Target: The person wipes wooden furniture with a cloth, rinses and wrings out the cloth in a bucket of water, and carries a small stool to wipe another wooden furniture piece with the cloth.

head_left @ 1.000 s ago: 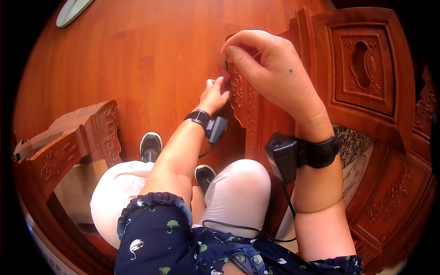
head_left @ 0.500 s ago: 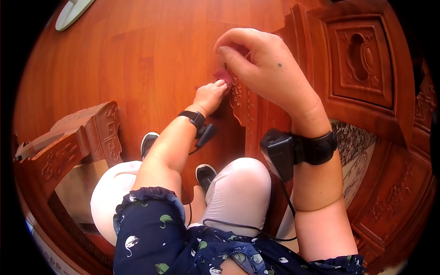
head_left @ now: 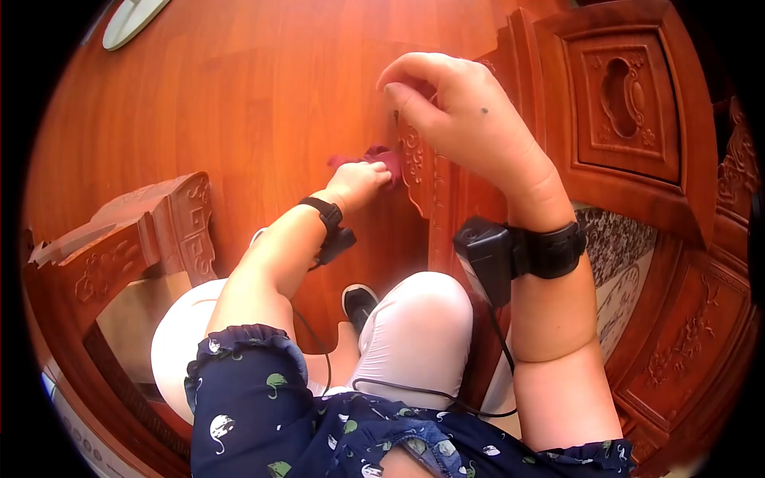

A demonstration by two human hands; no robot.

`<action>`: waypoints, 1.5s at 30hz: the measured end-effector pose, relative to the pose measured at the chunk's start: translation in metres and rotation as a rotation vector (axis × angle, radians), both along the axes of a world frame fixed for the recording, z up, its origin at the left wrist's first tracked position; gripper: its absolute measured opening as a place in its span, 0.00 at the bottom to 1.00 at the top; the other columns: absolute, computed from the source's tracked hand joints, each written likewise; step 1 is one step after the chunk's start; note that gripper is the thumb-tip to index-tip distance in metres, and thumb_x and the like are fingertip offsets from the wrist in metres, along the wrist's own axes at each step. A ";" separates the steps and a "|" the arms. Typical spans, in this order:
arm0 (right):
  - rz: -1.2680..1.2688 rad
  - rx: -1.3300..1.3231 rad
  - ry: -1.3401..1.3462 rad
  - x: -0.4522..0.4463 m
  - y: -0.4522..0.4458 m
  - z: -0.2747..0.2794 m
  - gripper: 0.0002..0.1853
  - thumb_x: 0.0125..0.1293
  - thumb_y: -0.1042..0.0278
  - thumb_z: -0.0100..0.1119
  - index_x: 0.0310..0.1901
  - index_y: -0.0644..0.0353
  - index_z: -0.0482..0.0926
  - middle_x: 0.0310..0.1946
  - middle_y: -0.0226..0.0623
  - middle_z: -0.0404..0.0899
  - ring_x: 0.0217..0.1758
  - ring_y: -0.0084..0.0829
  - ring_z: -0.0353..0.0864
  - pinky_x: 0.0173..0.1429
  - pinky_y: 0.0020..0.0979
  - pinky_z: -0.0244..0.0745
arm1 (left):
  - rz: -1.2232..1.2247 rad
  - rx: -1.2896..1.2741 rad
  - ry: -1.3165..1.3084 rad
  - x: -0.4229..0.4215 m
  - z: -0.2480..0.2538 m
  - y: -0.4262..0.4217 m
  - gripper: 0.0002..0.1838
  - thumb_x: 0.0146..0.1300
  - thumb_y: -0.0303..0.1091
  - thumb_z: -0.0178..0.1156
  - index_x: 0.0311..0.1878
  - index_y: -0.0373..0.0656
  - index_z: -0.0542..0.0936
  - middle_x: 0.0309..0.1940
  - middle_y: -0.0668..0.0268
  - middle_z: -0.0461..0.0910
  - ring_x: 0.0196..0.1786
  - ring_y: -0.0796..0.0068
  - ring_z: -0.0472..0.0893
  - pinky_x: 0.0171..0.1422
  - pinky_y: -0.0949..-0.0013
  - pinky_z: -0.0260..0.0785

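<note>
My left hand (head_left: 358, 184) is closed on a dark red cloth (head_left: 386, 160), low beside the carved leg or side panel (head_left: 413, 157) of the wooden furniture on the right. Part of the cloth sticks out past my fingers, just above the reddish wood floor (head_left: 263, 95). Higher in the view, my right hand (head_left: 454, 103) is curled, thumb close to the bent index finger, over the end of that same carved furniture. Its other fingers are hidden, so I cannot tell whether it grips the wood or anything else.
A carved wooden cabinet panel (head_left: 625, 103) rises at the right. Another carved wooden seat (head_left: 171, 219) stands at the left. A white round base (head_left: 131, 22) is at the top left. Black strapped devices (head_left: 550, 253) and a cable are on my arms.
My left hand has moved down and slightly left in the view, bringing the red cloth lower along the furniture. My right hand has stayed almost where it was.
</note>
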State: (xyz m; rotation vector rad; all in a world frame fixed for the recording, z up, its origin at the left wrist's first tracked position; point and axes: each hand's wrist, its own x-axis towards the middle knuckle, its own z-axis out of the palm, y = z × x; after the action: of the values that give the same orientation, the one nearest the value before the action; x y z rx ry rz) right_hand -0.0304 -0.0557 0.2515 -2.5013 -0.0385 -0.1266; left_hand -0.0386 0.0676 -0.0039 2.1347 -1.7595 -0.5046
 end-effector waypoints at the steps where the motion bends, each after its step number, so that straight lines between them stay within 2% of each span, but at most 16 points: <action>1: -0.003 0.001 0.012 0.000 0.000 0.000 0.08 0.56 0.69 0.52 0.30 0.65 0.78 0.26 0.46 0.78 0.32 0.45 0.78 0.39 0.38 0.73 | 0.183 -0.058 0.151 -0.002 0.002 0.001 0.15 0.55 0.30 0.54 0.47 0.50 0.74 0.38 0.67 0.73 0.40 0.65 0.77 0.39 0.65 0.72; 5: -0.008 -0.005 0.033 0.000 0.000 0.001 0.08 0.57 0.69 0.51 0.30 0.65 0.78 0.26 0.47 0.78 0.32 0.45 0.78 0.39 0.38 0.73 | 0.607 -0.338 0.464 -0.010 0.009 -0.012 0.17 0.56 0.32 0.53 0.51 0.50 0.73 0.37 0.63 0.75 0.38 0.59 0.76 0.40 0.61 0.71; 7: 0.015 -0.031 0.068 0.000 -0.001 0.001 0.07 0.59 0.71 0.53 0.35 0.66 0.77 0.24 0.41 0.77 0.25 0.27 0.78 0.32 0.25 0.73 | 0.632 -0.322 0.487 -0.012 0.009 -0.020 0.19 0.56 0.33 0.53 0.53 0.50 0.72 0.39 0.64 0.75 0.40 0.60 0.76 0.42 0.61 0.71; 11: 0.013 0.012 0.087 0.000 -0.002 0.000 0.07 0.59 0.72 0.53 0.35 0.67 0.77 0.24 0.41 0.77 0.25 0.27 0.79 0.32 0.24 0.73 | 0.619 -0.318 0.561 -0.014 0.011 -0.029 0.19 0.57 0.33 0.53 0.54 0.50 0.71 0.44 0.64 0.74 0.44 0.60 0.76 0.46 0.62 0.70; 13: 0.001 0.022 0.060 0.000 0.000 -0.001 0.09 0.57 0.69 0.51 0.30 0.66 0.78 0.26 0.47 0.78 0.32 0.45 0.78 0.39 0.38 0.73 | 0.616 -0.265 0.587 -0.017 0.012 -0.032 0.20 0.57 0.33 0.53 0.55 0.50 0.71 0.46 0.63 0.73 0.45 0.59 0.75 0.48 0.62 0.69; 14: 0.000 0.023 0.061 0.000 0.000 0.000 0.09 0.57 0.69 0.51 0.30 0.66 0.78 0.26 0.47 0.78 0.32 0.45 0.78 0.39 0.38 0.73 | 0.644 -0.212 0.632 -0.018 0.012 -0.035 0.21 0.57 0.32 0.53 0.56 0.49 0.70 0.48 0.62 0.72 0.48 0.59 0.74 0.50 0.63 0.68; 16: 0.015 -0.015 0.092 0.000 0.000 0.002 0.07 0.59 0.72 0.53 0.34 0.67 0.76 0.24 0.41 0.77 0.25 0.27 0.79 0.32 0.24 0.73 | 0.671 -0.155 0.676 -0.023 -0.004 -0.040 0.22 0.57 0.32 0.52 0.57 0.48 0.70 0.50 0.61 0.72 0.50 0.58 0.73 0.53 0.64 0.68; 17: 0.012 -0.012 0.094 0.000 0.000 0.001 0.07 0.59 0.72 0.53 0.34 0.67 0.76 0.24 0.41 0.77 0.25 0.27 0.79 0.32 0.24 0.73 | 0.698 -0.221 0.836 -0.030 -0.030 -0.046 0.23 0.57 0.32 0.52 0.58 0.46 0.68 0.51 0.59 0.71 0.53 0.58 0.73 0.55 0.65 0.66; 21: 0.030 -0.030 0.066 0.000 -0.001 0.002 0.07 0.59 0.72 0.54 0.35 0.67 0.76 0.24 0.41 0.77 0.27 0.27 0.79 0.32 0.25 0.73 | 0.726 -0.233 1.306 -0.030 -0.018 -0.050 0.24 0.59 0.31 0.51 0.61 0.40 0.66 0.54 0.55 0.70 0.58 0.63 0.70 0.61 0.69 0.62; 24: 0.024 -0.015 0.085 0.000 0.000 0.003 0.07 0.59 0.72 0.54 0.35 0.67 0.77 0.24 0.41 0.77 0.27 0.28 0.79 0.32 0.25 0.73 | 0.721 -0.216 1.575 -0.016 0.025 -0.044 0.22 0.60 0.31 0.51 0.59 0.39 0.67 0.51 0.58 0.72 0.55 0.67 0.72 0.55 0.66 0.67; 28: 0.024 -0.008 0.105 -0.001 -0.001 0.002 0.08 0.59 0.71 0.54 0.35 0.67 0.76 0.24 0.42 0.77 0.27 0.28 0.80 0.32 0.26 0.73 | 0.714 -0.135 1.912 0.000 0.012 -0.048 0.18 0.59 0.30 0.53 0.53 0.38 0.70 0.44 0.60 0.77 0.42 0.69 0.78 0.41 0.64 0.73; 31: 0.038 -0.021 0.096 -0.001 -0.002 0.003 0.07 0.59 0.72 0.54 0.34 0.67 0.76 0.24 0.42 0.77 0.27 0.29 0.81 0.32 0.26 0.74 | 0.726 -0.090 2.074 0.002 0.005 -0.049 0.18 0.59 0.31 0.54 0.53 0.38 0.71 0.42 0.60 0.78 0.40 0.69 0.79 0.41 0.68 0.73; 35: 0.031 0.011 0.110 -0.001 -0.002 0.003 0.07 0.58 0.72 0.54 0.33 0.67 0.77 0.23 0.42 0.77 0.26 0.31 0.80 0.33 0.27 0.73 | 0.715 -0.168 2.174 -0.009 -0.044 -0.059 0.18 0.59 0.32 0.55 0.53 0.38 0.71 0.44 0.60 0.77 0.43 0.69 0.78 0.42 0.67 0.73; 38: 0.059 -0.051 0.055 0.000 -0.002 0.002 0.07 0.58 0.71 0.54 0.33 0.66 0.77 0.23 0.43 0.77 0.27 0.34 0.79 0.34 0.29 0.73 | 0.748 -0.133 2.266 -0.008 -0.019 -0.052 0.20 0.59 0.31 0.54 0.55 0.37 0.69 0.47 0.59 0.75 0.48 0.70 0.76 0.48 0.65 0.71; 44: 0.038 -0.044 0.068 -0.002 -0.003 0.002 0.07 0.57 0.71 0.55 0.32 0.66 0.77 0.24 0.44 0.77 0.28 0.36 0.78 0.35 0.30 0.73 | 0.840 -0.196 1.876 -0.010 0.008 -0.038 0.24 0.59 0.30 0.52 0.59 0.37 0.66 0.55 0.58 0.70 0.53 0.69 0.72 0.59 0.65 0.63; 45: 0.044 -0.055 0.069 -0.002 -0.002 0.002 0.07 0.57 0.71 0.55 0.33 0.66 0.77 0.24 0.44 0.77 0.28 0.36 0.78 0.35 0.30 0.73 | 0.875 -0.191 1.658 -0.012 -0.003 -0.037 0.23 0.59 0.30 0.52 0.59 0.37 0.66 0.55 0.58 0.70 0.53 0.68 0.72 0.59 0.65 0.63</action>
State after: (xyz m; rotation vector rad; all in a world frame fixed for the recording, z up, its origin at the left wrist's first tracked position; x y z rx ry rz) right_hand -0.0325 -0.0581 0.2533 -2.5561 -0.0691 -0.0220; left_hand -0.0511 0.0305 -0.0068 1.2035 0.0466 -1.1861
